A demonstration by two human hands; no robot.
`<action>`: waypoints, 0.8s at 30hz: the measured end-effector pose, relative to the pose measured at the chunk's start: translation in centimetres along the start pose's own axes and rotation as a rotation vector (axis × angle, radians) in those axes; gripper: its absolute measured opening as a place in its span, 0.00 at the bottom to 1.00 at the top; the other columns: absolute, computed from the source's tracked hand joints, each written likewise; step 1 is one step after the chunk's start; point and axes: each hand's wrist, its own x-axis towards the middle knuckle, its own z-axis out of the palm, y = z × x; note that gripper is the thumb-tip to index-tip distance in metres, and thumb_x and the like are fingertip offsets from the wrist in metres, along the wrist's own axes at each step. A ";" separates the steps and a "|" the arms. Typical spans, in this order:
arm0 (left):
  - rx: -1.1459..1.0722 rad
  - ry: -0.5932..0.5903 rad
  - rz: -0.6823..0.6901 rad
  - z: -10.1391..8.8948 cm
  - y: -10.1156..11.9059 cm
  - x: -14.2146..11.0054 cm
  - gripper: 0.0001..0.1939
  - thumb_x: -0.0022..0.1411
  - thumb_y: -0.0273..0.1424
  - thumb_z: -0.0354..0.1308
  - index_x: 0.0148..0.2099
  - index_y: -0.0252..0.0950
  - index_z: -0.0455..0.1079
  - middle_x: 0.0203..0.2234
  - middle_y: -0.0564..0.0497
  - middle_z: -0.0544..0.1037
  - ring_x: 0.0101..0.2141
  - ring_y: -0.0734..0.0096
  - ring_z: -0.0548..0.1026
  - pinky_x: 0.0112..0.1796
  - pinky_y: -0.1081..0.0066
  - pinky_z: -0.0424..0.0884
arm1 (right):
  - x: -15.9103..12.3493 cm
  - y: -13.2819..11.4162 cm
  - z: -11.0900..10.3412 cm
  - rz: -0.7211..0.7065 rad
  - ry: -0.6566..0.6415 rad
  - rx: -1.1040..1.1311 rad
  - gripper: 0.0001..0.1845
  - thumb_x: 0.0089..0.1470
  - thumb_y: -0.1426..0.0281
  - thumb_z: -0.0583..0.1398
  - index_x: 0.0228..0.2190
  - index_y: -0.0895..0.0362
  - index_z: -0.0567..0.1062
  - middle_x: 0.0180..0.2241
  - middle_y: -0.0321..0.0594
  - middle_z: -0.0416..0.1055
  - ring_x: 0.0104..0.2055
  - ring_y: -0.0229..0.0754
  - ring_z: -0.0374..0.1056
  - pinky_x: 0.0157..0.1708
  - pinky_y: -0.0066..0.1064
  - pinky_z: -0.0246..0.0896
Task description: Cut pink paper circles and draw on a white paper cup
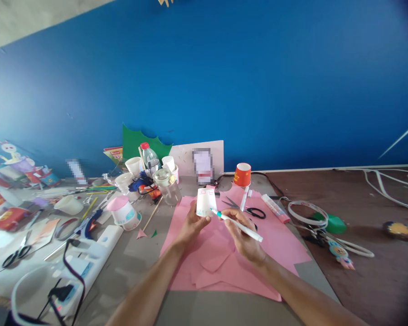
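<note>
My left hand is closed around a white paper cup, held upside down above the pink paper sheets. My right hand grips a white marker with a teal tip, and the tip touches the cup's lower side. Both forearms reach in from the bottom edge. Black-handled scissors lie on the pink paper just beyond my right hand.
A red paper cup, a glue tube and a glass jar stand behind. Left: cups, a water bottle, a glue gun, a power strip, more scissors. Right: white hoops, cables, a toy figure.
</note>
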 end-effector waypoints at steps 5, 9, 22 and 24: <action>0.008 -0.029 0.007 -0.2 -0.3 0.0 0.30 0.55 0.44 0.61 0.58 0.40 0.62 0.49 0.45 0.71 0.47 0.56 0.70 0.45 0.64 0.67 | 0.0 0.0 0.0 0.003 -0.004 0.002 0.08 0.58 0.64 0.55 0.34 0.53 0.72 0.30 0.39 0.72 0.26 0.40 0.66 0.25 0.30 0.63; 0.002 -0.039 0.015 -0.2 -0.1 0.0 0.30 0.55 0.44 0.61 0.57 0.39 0.63 0.50 0.44 0.71 0.47 0.54 0.70 0.45 0.64 0.67 | 0.0 0.0 0.1 0.002 0.006 0.002 0.08 0.58 0.63 0.55 0.34 0.53 0.72 0.29 0.39 0.72 0.27 0.41 0.67 0.25 0.30 0.64; 0.003 -0.026 -0.001 -0.2 -0.7 0.2 0.30 0.55 0.43 0.62 0.56 0.35 0.64 0.45 0.45 0.72 0.42 0.60 0.70 0.40 0.69 0.66 | -0.1 0.9 0.2 0.064 0.043 0.077 0.08 0.57 0.65 0.55 0.32 0.54 0.72 0.27 0.38 0.73 0.30 0.42 0.70 0.27 0.30 0.65; 0.007 -0.022 0.001 -0.2 -0.9 0.2 0.29 0.55 0.42 0.62 0.55 0.35 0.64 0.45 0.45 0.72 0.42 0.61 0.70 0.40 0.69 0.66 | -0.1 1.0 0.1 0.072 0.028 0.090 0.08 0.58 0.65 0.55 0.32 0.54 0.72 0.28 0.38 0.73 0.30 0.42 0.70 0.29 0.30 0.65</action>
